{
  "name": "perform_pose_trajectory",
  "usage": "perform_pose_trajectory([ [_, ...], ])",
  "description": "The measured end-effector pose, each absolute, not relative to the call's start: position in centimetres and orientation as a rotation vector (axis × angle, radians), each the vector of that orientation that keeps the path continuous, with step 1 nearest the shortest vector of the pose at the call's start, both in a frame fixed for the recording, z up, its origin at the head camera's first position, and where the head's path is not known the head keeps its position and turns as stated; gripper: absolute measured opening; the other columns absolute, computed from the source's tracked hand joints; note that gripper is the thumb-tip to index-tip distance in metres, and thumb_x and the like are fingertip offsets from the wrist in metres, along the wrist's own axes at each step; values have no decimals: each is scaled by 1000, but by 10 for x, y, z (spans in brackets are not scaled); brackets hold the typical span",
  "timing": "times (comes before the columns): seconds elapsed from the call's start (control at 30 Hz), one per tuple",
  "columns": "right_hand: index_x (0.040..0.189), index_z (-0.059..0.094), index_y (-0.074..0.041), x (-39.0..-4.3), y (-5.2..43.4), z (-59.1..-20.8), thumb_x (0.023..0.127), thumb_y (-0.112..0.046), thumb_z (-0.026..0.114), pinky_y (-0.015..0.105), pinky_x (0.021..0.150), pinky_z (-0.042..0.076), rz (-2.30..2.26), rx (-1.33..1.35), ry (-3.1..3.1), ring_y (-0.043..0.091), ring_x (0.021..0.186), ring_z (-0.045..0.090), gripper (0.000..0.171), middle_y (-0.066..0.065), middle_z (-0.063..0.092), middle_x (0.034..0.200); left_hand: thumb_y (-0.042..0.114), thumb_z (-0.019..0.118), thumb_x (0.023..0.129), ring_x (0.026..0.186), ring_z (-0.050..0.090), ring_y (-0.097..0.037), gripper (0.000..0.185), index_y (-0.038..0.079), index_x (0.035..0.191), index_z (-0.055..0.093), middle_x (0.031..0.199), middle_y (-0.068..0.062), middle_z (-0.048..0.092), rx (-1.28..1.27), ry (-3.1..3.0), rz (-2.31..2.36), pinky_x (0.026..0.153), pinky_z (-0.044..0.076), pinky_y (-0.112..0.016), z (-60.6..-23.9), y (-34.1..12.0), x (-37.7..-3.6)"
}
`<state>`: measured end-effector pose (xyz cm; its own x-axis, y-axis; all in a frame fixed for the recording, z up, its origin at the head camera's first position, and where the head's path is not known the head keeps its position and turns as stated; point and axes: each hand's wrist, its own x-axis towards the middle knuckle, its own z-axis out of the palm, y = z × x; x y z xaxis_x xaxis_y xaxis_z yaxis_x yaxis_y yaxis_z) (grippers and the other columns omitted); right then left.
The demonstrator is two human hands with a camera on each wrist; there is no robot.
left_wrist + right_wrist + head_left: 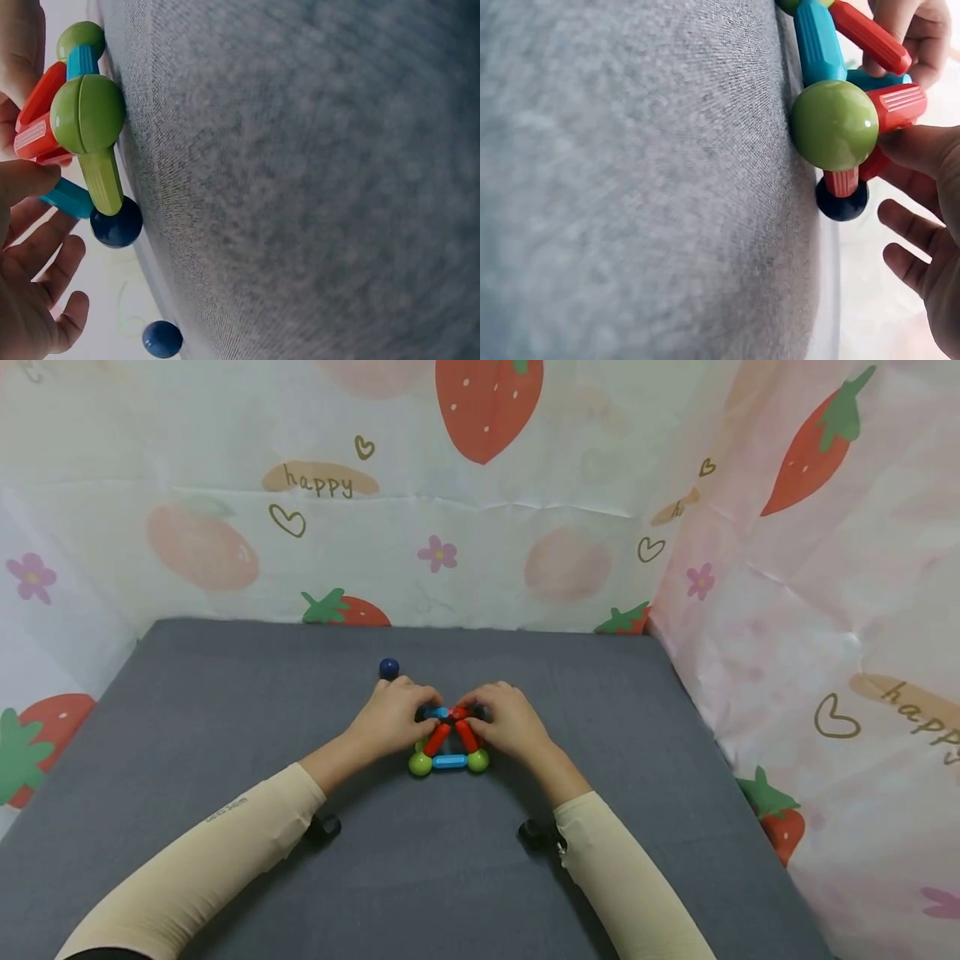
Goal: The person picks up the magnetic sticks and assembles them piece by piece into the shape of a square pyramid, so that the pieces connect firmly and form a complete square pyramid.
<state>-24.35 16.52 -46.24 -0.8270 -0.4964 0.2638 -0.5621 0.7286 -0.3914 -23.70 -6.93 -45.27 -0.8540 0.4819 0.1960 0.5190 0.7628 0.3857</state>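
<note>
Our forearm sleeves (225,843) lie on the grey mat (225,710). Both hands, left hand (390,718) and right hand (510,720), pinch the top of the rod-and-ball frame (448,743) at mat centre. We should press gently and keep the green balls (420,764) down. One blue ball (388,668) sits behind.

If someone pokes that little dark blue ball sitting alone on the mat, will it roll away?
Probably yes: the dark blue ball is round and looks smooth, and nothing touches it. The gray mat looks fuzzy and flat, so it may slow soon. It is small, so likely light.
</note>
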Motion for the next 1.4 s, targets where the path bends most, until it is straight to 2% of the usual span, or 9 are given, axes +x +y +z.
perform_pose_trajectory([
  [0.23,117,76,-20,-234,175,-463,97,-24,73,41,95,49,748,783,-2822,20,105,59,21,-3,73,116,27,76,93,98,56,-20,21,20,114,76,107,3,74,-817,-2890,-722,86,41,-43,-454,-71,-238],
  [0.5,115,76,-20,-209,188,-460,94,-28,77,42,89,51,1207,536,-2869,21,105,60,23,-4,71,112,24,76,94,102,55,-22,22,17,115,75,109,2,73,-836,-2913,-879,97,41,-46,-455,-74,-243],
  [0.67,115,75,-22,-199,193,-467,91,-32,80,41,90,53,1383,442,-2921,15,102,64,27,-6,72,112,23,76,94,100,55,-19,20,19,113,75,107,4,73,-821,-2922,-972,93,45,-42,-459,-75,-248],
  [0.83,116,74,-19,-193,194,-472,87,-25,84,42,97,53,1528,424,-2941,14,105,68,30,-4,74,112,22,77,93,101,55,-20,21,18,113,75,108,3,73,-806,-2933,-1053,88,48,-40,-458,-76,-248],
  [1.4,112,75,-18,-190,194,-485,85,-20,86,38,91,54,1540,425,-2917,15,100,67,28,-2,73,108,22,77,93,103,56,-20,20,18,112,75,110,2,74,-781,-2936,-1141,91,49,-41,-454,-77,-246],
])
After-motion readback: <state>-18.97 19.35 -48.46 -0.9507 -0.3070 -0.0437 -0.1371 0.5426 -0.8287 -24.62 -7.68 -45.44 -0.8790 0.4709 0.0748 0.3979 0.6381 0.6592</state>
